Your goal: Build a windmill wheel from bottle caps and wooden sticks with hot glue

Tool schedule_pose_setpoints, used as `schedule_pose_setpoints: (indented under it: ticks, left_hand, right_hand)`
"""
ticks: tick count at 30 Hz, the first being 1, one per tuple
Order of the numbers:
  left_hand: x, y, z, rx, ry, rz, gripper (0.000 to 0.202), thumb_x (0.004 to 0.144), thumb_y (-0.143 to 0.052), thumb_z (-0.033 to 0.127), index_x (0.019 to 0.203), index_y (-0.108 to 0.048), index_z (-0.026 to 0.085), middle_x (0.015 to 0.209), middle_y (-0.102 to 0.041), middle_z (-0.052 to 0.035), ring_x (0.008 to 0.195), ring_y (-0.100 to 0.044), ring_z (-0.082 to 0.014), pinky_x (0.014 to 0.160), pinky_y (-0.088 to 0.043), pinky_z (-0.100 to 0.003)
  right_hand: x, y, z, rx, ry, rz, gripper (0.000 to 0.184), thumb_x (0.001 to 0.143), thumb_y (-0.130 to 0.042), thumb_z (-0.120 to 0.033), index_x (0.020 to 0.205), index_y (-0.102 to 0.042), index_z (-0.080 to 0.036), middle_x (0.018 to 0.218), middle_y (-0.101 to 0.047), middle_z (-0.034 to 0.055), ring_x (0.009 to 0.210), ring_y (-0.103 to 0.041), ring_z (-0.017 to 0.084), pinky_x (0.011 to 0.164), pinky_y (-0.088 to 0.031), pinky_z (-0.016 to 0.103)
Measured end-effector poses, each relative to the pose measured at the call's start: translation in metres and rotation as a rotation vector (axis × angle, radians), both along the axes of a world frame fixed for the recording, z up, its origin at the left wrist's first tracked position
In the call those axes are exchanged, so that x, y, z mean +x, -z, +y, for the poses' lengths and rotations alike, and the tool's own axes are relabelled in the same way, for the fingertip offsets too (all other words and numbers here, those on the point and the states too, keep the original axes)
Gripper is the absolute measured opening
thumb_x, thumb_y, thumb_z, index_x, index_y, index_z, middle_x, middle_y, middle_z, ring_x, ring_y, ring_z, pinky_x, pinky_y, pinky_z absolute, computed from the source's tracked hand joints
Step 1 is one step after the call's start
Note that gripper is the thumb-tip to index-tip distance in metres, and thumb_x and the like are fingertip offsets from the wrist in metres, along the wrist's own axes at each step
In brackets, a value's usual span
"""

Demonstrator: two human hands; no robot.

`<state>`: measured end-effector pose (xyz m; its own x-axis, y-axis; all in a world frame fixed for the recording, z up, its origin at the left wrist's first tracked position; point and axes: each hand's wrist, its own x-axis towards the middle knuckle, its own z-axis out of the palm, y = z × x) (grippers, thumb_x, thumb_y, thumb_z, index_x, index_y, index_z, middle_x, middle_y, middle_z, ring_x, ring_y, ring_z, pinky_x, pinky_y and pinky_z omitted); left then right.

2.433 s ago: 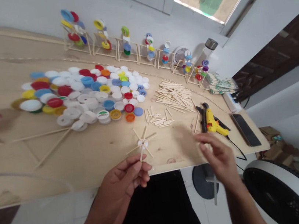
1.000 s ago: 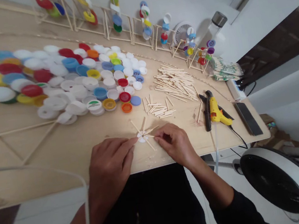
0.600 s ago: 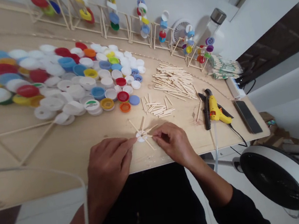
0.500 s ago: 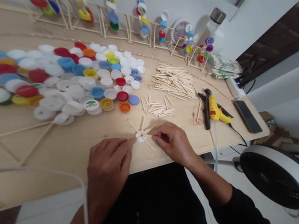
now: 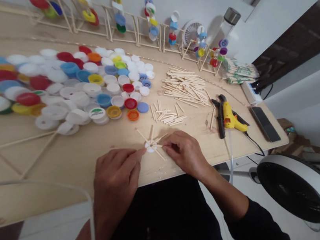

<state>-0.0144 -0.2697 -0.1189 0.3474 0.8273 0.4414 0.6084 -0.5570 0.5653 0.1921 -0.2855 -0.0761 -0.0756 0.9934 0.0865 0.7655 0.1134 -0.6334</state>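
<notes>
Stick wheel (image 5: 150, 143), with a white disc at its hub, lies flat near the front edge of the counter (image 5: 72, 156), between the two hands. Right hand (image 5: 186, 152): thumb and index finger are pinched on the end of one short stick (image 5: 159, 146), which points from the right towards the hub. Left hand (image 5: 118, 173): fingertips touch the left side of the disc; whether this grip pinches anything or only steadies the disc cannot be told.

Surrounding items: a small group of short sticks (image 5: 171, 117) lies just behind the wheel, and a larger stick pile (image 5: 185, 86) lies beyond it. Bottle caps (image 5: 81, 99) in mixed colours cover the area behind and to the left. Long sticks (image 5: 38, 155) form an angular outline at far left. A yellow glue gun (image 5: 231, 120) rests to the right, followed by a black phone (image 5: 264, 124). Stick frames (image 5: 120, 19) bearing coloured caps line the rear, with a small fan (image 5: 190, 32) behind them.

Obstruction: a white cable (image 5: 91, 221) crosses in front of the left forearm.
</notes>
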Motion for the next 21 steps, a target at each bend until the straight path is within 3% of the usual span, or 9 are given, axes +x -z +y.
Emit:
schedule_pose_setpoints:
  ticks: [6,14,21]
  left_hand:
    - [0.002,-0.004,-0.002,0.060,-0.001,0.048,0.028,0.091,-0.054,0.020,0.110,-0.073,0.027,0.093,-0.076,-0.0084,0.091,-0.066,-0.0294,0.082,-0.045,-0.044]
    - [0.010,-0.012,-0.005,0.254,0.049,0.280,0.036,0.091,-0.057,0.021,0.125,-0.067,0.023,0.130,-0.068,-0.0194,0.125,-0.053,-0.0441,0.094,-0.040,-0.059]
    - [0.009,-0.007,-0.007,0.248,0.017,0.336,0.038,0.090,-0.062,0.023,0.127,-0.066,0.027,0.138,-0.064,-0.0152,0.130,-0.051,-0.0440,0.100,-0.037,-0.060]
  right_hand:
    - [0.000,0.001,0.000,0.018,-0.007,-0.023,0.014,0.088,-0.064,-0.010,0.084,-0.069,-0.023,0.080,-0.067,0.0011,0.081,-0.061,0.017,0.074,-0.046,0.029]
    - [0.000,0.004,0.000,0.023,-0.016,-0.021,0.013,0.088,-0.064,-0.010,0.083,-0.068,-0.022,0.081,-0.068,0.0013,0.082,-0.061,0.018,0.076,-0.046,0.029]
    - [0.000,0.005,-0.001,0.038,-0.016,-0.022,0.013,0.090,-0.064,-0.010,0.084,-0.068,-0.021,0.082,-0.068,0.0018,0.084,-0.062,0.018,0.077,-0.046,0.029]
